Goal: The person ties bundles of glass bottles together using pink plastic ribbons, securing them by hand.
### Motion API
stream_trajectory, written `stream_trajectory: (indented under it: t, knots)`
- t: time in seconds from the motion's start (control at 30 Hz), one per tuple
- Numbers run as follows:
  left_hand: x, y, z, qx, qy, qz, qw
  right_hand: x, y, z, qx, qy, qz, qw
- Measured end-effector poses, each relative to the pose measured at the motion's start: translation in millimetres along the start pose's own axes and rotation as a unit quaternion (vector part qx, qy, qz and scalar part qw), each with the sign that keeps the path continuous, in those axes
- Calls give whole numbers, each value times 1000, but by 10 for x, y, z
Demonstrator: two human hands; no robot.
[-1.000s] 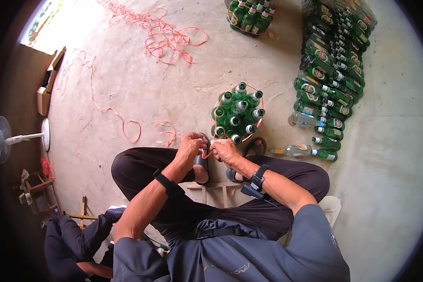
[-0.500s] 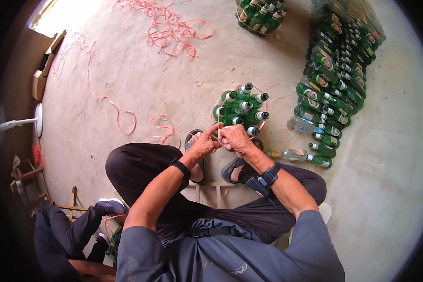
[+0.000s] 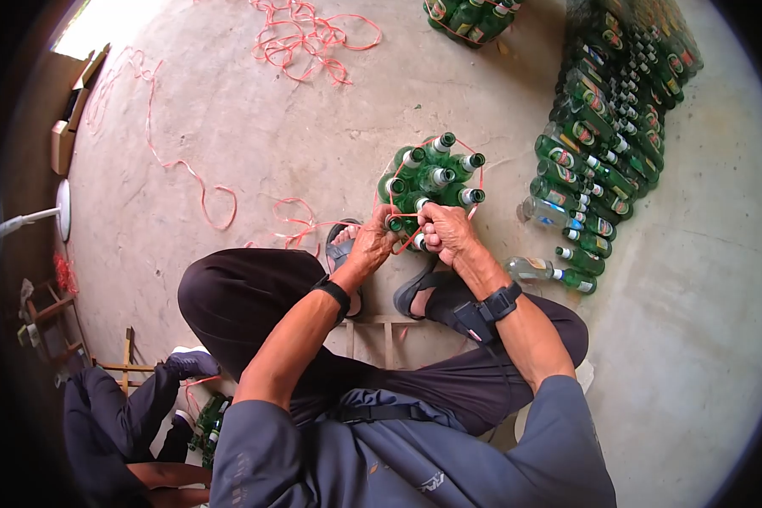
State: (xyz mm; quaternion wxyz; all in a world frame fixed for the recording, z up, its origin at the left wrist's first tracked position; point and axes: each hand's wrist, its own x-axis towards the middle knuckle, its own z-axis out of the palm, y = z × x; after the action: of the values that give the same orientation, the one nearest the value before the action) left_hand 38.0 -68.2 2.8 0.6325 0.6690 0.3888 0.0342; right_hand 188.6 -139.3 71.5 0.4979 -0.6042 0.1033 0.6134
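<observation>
Several green glass bottles (image 3: 437,178) stand upright in a tight cluster on the floor in front of my feet. Pink plastic twine (image 3: 405,216) runs around the cluster and stretches between my hands above the nearest bottles. My left hand (image 3: 374,240) is closed on the twine at the cluster's near left side. At the near right, my right hand (image 3: 447,231) grips the twine too, fingers curled in. A loose length of twine trails left from my left hand across the floor. My hands hide parts of the nearest bottles.
Many green bottles (image 3: 601,161) lie stacked in rows at the right. A tied bottle bundle (image 3: 470,21) stands at the back. Tangled twine (image 3: 309,38) lies on the floor at the far left. Another person's legs (image 3: 127,406) and more bottles (image 3: 212,423) are at lower left.
My hands have moved apart, the right one going right and up, and the twine now stretches between them. The camera view has shifted slightly.
</observation>
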Motion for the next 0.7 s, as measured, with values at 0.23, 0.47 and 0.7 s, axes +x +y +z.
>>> stream_trajectory:
  t: [0.23,0.47,0.7]
  knots:
    - [22,-124,18,40,22,42,998,166,126,-179,-436,57,-309,843]
    - [-25,-44,50,27,11,-22,999,74,136,-138,-605,66,-323,724]
    - [-10,-42,77,-150,-4,19,989,-45,201,39,-627,112,-280,719]
